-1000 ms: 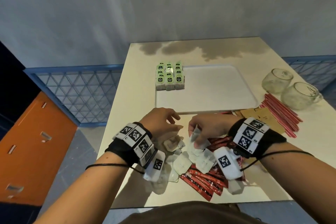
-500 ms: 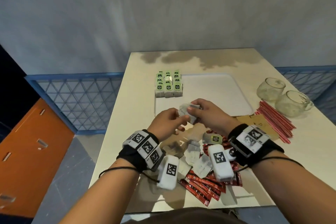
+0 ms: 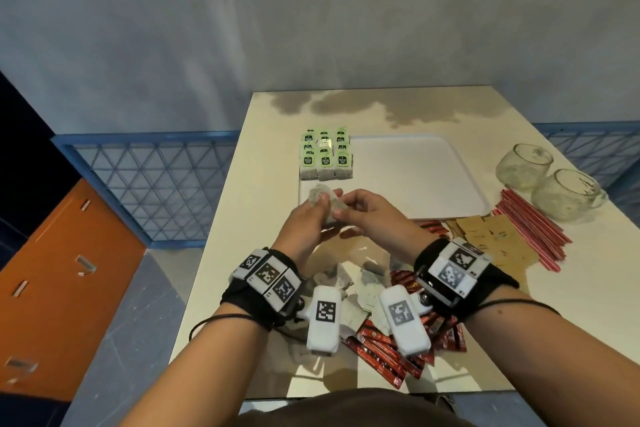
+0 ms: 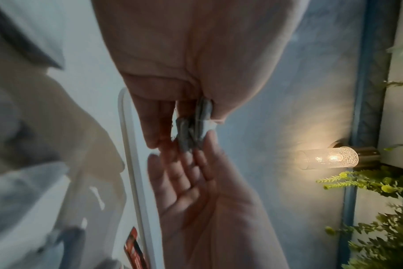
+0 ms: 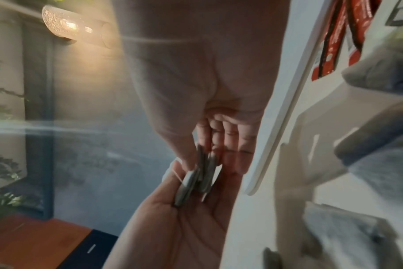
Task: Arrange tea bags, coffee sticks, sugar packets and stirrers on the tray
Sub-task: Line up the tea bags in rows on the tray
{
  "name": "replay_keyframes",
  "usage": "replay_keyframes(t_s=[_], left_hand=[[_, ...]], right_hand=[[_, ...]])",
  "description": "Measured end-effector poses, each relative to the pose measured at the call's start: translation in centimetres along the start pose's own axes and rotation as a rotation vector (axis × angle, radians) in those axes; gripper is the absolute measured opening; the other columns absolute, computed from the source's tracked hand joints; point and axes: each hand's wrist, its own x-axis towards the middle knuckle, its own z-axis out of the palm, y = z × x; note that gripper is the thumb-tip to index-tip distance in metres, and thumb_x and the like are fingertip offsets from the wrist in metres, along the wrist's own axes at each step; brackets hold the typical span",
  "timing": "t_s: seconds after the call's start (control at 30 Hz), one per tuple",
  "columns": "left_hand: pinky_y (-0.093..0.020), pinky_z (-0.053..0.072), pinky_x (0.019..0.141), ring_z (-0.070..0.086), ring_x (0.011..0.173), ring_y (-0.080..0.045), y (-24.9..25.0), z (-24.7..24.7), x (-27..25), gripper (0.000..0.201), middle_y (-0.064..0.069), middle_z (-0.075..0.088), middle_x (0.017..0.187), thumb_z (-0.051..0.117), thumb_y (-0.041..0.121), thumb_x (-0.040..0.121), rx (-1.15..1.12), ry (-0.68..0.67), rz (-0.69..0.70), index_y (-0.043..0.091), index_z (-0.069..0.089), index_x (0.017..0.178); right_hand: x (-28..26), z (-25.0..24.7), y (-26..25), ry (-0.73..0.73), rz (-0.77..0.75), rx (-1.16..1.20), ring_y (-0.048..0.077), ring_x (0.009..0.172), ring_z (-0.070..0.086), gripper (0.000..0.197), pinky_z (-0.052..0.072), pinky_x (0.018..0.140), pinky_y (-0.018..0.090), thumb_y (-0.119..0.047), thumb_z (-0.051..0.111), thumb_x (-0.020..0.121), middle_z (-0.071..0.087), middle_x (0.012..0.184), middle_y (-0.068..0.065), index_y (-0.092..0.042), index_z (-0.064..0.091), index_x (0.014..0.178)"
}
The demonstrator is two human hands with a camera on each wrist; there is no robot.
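Note:
Both hands hold one small bunch of pale tea bags (image 3: 323, 199) together, just above the near left corner of the white tray (image 3: 433, 184). My left hand (image 3: 316, 206) pinches the bunch (image 4: 192, 131) from the left, and my right hand (image 3: 341, 211) pinches the same tea bags (image 5: 201, 175) from the right. Rows of green-tagged tea bags (image 3: 325, 158) stand at the tray's far left corner. Loose tea bags (image 3: 367, 291) and red coffee sticks (image 3: 384, 352) lie on the table under my wrists. Brown sugar packets (image 3: 491, 236) and red stirrers (image 3: 533, 229) lie to the right.
Two glass cups (image 3: 524, 166) (image 3: 568, 196) stand at the table's right edge, behind the stirrers. The tray's rim (image 4: 132, 163) runs close beside my hands. A blue lattice rail (image 3: 149, 180) and an orange cabinet (image 3: 59, 274) are off the table's left side.
Both hands rose from the loose pile near the table's front edge with tea bags in them, came together, and moved forward to the tray's near left corner.

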Motion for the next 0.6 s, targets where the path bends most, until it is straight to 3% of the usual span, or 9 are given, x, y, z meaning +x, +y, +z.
replay_keyframes(t_s=[0.1,0.2,0.27,0.4,0.5,0.57,0.6], left_hand=[[-0.031,0.058,0.073,0.071,0.093,-0.024,0.2,-1.6,0.2,0.036,-0.013,0.072,0.107,0.034,0.027,0.106,0.039,0.167,-0.025,0.009,0.063,0.116],[-0.041,0.058,0.075,0.069,0.083,-0.029,0.2,-2.9,0.0,0.028,-0.015,0.072,0.093,0.036,0.018,0.103,0.005,0.197,-0.113,0.005,0.06,0.113],[-0.039,0.059,0.068,0.068,0.074,-0.027,0.3,-3.3,-0.3,0.026,-0.014,0.07,0.084,0.036,0.013,0.1,-0.008,0.185,-0.177,0.005,0.058,0.111],[-0.035,0.06,0.055,0.065,0.072,-0.027,0.7,-3.3,-0.4,0.025,-0.014,0.065,0.084,0.036,0.012,0.096,-0.064,0.164,-0.261,0.004,0.055,0.108],[-0.037,0.058,0.055,0.064,0.073,-0.029,0.8,-3.1,-0.4,0.027,-0.014,0.064,0.086,0.039,0.026,0.095,-0.104,0.138,-0.309,0.006,0.055,0.104],[-0.038,0.06,0.057,0.066,0.073,-0.028,0.6,-3.0,-0.2,0.029,-0.014,0.064,0.085,0.052,0.033,0.095,-0.079,0.145,-0.3,0.005,0.057,0.1],[-0.038,0.061,0.06,0.067,0.073,-0.026,0.5,-2.9,-0.2,0.027,-0.014,0.065,0.085,0.059,0.029,0.095,-0.055,0.155,-0.278,0.003,0.058,0.1]], right_hand=[[-0.5,-0.2,1.0,-0.096,0.027,-0.251,0.015,0.088,0.065,0.032,0.057,0.075,0.029,-0.018,0.076,0.084,0.065,0.108,0.004,-0.011,0.061,0.111],[-0.9,-0.4,2.0,-0.283,0.025,-0.588,0.002,0.084,0.059,0.038,0.043,0.068,0.016,-0.022,0.083,0.076,0.065,0.106,-0.007,-0.018,0.067,0.109],[-1.0,-0.2,2.3,-0.34,0.022,-0.722,-0.003,0.084,0.053,0.04,0.038,0.067,0.013,-0.024,0.085,0.073,0.064,0.102,-0.012,-0.021,0.069,0.109],[-0.6,0.1,2.4,-0.318,-0.02,-0.83,-0.001,0.076,0.052,0.029,0.036,0.061,0.016,-0.023,0.085,0.072,0.06,0.087,-0.014,-0.021,0.072,0.098],[-0.5,0.0,2.4,-0.298,-0.017,-0.811,0.001,0.069,0.057,0.023,0.039,0.056,0.015,-0.018,0.082,0.075,0.065,0.083,-0.009,-0.017,0.068,0.092],[-0.4,-0.2,2.4,-0.278,-0.009,-0.748,0.01,0.075,0.066,0.019,0.051,0.063,0.021,-0.015,0.079,0.079,0.069,0.085,-0.002,-0.012,0.066,0.092],[-0.4,-0.4,2.4,-0.256,-0.012,-0.732,0.014,0.079,0.066,0.018,0.052,0.068,0.026,-0.015,0.078,0.08,0.07,0.087,0.0,-0.011,0.066,0.093]])
